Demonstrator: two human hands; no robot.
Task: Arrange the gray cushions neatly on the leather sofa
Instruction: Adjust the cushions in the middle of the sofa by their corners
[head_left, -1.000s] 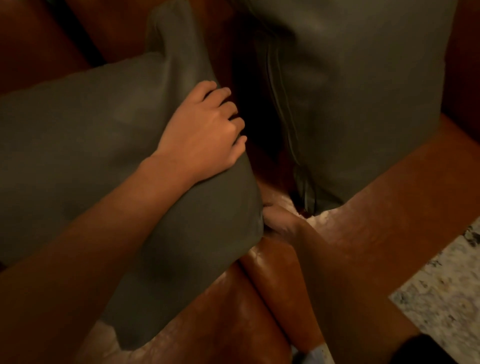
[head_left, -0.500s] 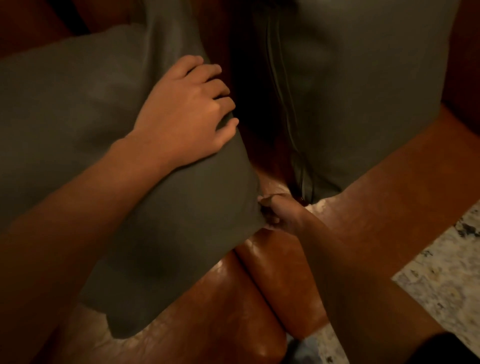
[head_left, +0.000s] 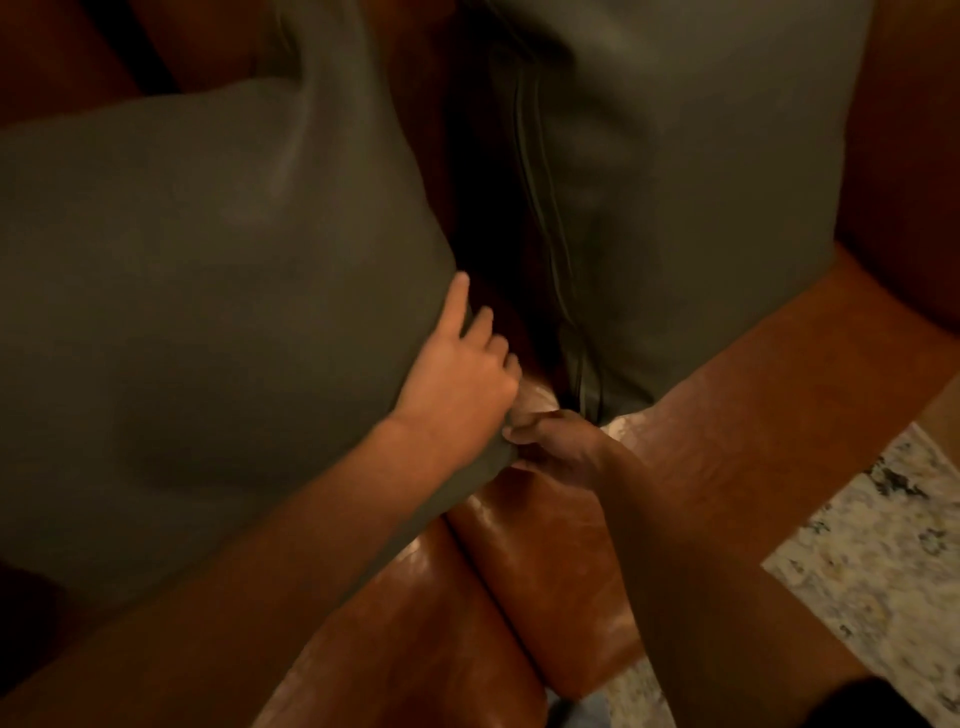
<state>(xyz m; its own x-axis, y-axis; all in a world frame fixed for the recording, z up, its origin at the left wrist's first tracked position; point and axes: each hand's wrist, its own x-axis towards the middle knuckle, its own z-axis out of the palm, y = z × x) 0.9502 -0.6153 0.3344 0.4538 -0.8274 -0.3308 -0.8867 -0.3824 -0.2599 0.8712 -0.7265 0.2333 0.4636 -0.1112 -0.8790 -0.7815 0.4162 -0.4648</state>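
The left cushion (head_left: 208, 312) leans on the sofa (head_left: 545, 571) seat, its lower corner over the seam between two seat pads. The left hand (head_left: 457, 374) lies on its right edge, fingers (head_left: 456, 306) spread and loosely bent. The right hand (head_left: 556, 441) pinches that corner, fingers curled together. The right cushion (head_left: 675, 208) stands upright just beside it, with a dark gap between them
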